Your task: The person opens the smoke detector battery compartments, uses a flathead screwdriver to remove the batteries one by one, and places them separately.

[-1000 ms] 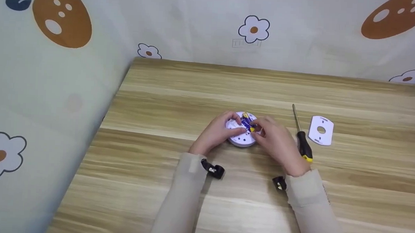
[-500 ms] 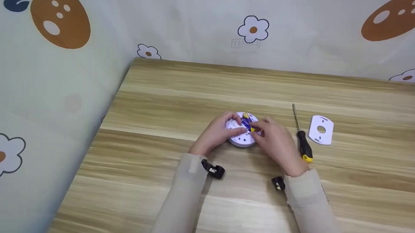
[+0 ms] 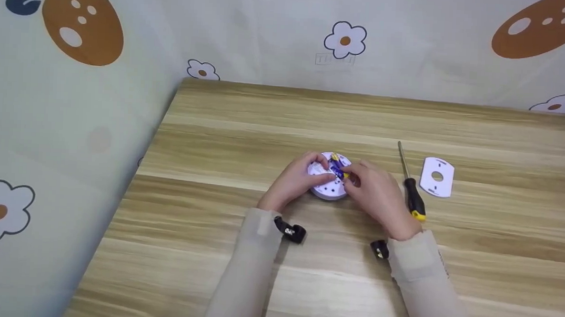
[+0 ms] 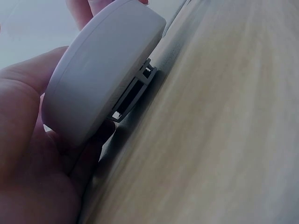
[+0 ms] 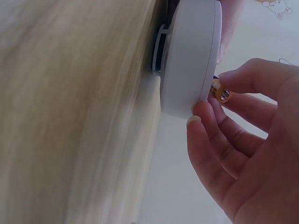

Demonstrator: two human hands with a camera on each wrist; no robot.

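A white round smoke alarm (image 3: pixel 328 194) lies back up at the middle of the table, a low shape tilted between both hands. Its sidewall (image 4: pixel 100 60) and a dark slotted part underneath (image 4: pixel 135 91) show in the left wrist view. My left hand (image 3: pixel 297 178) grips it from the left, thumb over the back. Blue batteries with yellow ends (image 3: pixel 337 169) lie across the back. My right hand (image 3: pixel 374 188) pinches one battery (image 5: pixel 223 93) at its yellow end, its metal tip showing in the right wrist view. Other right fingertips (image 5: pixel 194 120) are right at the alarm's rim.
To the right lies a screwdriver (image 3: pixel 412 192) with a black and yellow handle, its shaft pointing away. Beside it is a flat white mounting plate (image 3: pixel 436 186) with a round centre hole. A patterned wall covering (image 3: pixel 268 43) borders the wooden table (image 3: pixel 217 127).
My right fingertips shift very slightly at the battery's yellow end. My left hand, the smoke alarm, the screwdriver and the plate stay in place.
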